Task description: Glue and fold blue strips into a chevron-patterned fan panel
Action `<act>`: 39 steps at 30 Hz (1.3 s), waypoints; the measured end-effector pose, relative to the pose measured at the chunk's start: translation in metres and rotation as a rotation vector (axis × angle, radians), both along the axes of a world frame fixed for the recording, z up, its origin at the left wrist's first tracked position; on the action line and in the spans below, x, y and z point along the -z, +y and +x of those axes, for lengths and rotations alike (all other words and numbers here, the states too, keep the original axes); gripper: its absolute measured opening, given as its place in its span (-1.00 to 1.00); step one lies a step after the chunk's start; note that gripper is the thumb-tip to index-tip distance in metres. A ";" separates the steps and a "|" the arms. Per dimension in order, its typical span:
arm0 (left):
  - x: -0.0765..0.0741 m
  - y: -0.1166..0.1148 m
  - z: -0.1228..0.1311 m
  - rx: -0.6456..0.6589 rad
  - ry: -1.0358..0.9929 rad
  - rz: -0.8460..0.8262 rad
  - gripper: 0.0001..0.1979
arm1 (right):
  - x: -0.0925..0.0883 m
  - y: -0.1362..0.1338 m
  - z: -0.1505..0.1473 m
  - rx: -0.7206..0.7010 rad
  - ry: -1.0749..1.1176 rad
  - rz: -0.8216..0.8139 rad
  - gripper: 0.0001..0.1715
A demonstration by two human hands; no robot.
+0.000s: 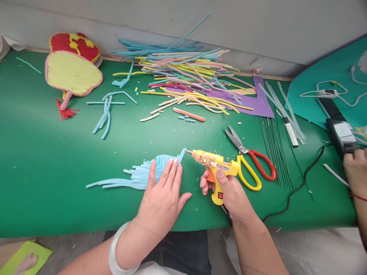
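My left hand (163, 198) flat, fingers spread, pinning fan (137, 177). My right hand (229, 193) grips glue gun (215, 164); nozzle points left at fan's right edge.

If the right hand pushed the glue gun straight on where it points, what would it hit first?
Most likely the blue straws under the left hand; the glue gun tip nearly touches them.
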State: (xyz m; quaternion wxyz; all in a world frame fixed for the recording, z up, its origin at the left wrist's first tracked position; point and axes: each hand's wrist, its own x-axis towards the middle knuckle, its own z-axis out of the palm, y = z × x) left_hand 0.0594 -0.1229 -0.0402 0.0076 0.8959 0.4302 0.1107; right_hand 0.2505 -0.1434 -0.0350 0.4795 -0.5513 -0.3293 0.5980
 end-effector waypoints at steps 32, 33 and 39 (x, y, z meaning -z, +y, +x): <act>0.000 0.001 0.000 0.005 0.011 -0.013 -0.38 | 0.000 0.001 0.000 -0.010 0.001 -0.006 -0.47; 0.000 0.001 0.000 0.003 0.011 -0.010 -0.38 | 0.000 0.001 0.000 -0.010 0.000 -0.006 -0.47; 0.001 0.000 0.000 0.002 0.012 -0.004 -0.39 | 0.000 0.000 -0.001 -0.006 -0.011 -0.005 -0.46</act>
